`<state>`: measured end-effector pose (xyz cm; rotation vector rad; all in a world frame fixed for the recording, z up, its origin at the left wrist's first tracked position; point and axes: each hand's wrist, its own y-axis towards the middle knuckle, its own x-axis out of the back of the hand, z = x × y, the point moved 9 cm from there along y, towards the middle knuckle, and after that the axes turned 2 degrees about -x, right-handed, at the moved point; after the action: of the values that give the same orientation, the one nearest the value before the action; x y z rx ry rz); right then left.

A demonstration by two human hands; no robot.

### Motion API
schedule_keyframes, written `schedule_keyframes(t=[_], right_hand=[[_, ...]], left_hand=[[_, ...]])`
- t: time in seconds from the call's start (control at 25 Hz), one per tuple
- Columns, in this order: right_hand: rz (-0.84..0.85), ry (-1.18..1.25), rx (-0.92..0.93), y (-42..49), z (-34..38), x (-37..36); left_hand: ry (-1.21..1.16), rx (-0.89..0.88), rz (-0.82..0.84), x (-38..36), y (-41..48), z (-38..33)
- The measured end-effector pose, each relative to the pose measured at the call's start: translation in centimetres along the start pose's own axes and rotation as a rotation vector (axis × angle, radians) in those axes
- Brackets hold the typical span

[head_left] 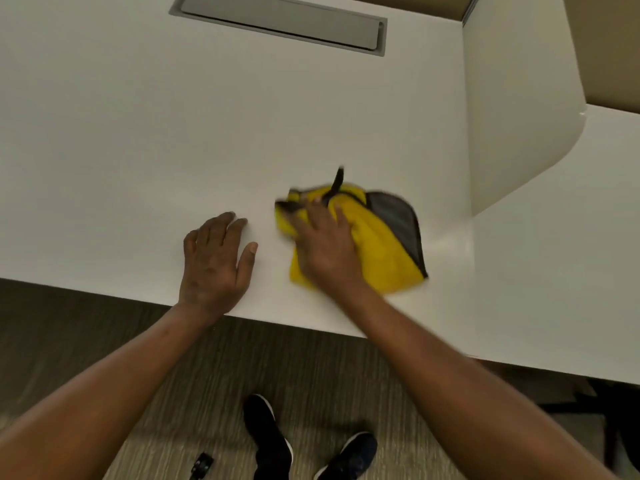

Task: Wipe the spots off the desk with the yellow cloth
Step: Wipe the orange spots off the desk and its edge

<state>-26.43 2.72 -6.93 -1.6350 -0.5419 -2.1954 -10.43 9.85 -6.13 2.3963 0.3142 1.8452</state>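
The yellow cloth (pixel 381 247), with a grey underside and dark trim, lies bunched on the white desk (pixel 173 150) near its front edge. My right hand (pixel 325 244) presses flat on the cloth's left part, fingers spread over it; the cloth and hand look blurred. My left hand (pixel 214 261) rests palm down on the bare desk just left of the cloth, fingers apart, holding nothing. I see no distinct spots on the desk surface.
A grey recessed cable hatch (pixel 280 22) sits at the desk's far side. A white divider panel (pixel 512 109) stands upright at the right, beside the cloth. Below the desk edge are striped carpet (pixel 104 327), my dark shoes (pixel 266 434) and a small black object (pixel 201 464).
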Motion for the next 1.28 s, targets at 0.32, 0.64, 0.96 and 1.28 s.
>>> schedule_keyframes(t=[0.32, 0.64, 0.96, 1.28], right_hand=[[-0.072, -0.042, -0.367, 2.8, -16.6, 6.5], [0.017, -0.010, 0.050, -10.5, 0.4, 0.6], [-0.160, -0.074, -0.710, -13.2, -15.8, 7.5], [-0.084, -0.033, -0.347, -6.6, -0.4, 1.0]], left_hand=[[0.000, 0.000, 0.028, -0.2, 0.0, 0.0], [-0.002, -0.011, 0.038, -0.4, -0.1, 0.2], [-0.196, -0.045, 0.056, 1.1, -1.3, 1.8], [0.010, 0.021, 0.045, 4.3, -0.8, 12.3]])
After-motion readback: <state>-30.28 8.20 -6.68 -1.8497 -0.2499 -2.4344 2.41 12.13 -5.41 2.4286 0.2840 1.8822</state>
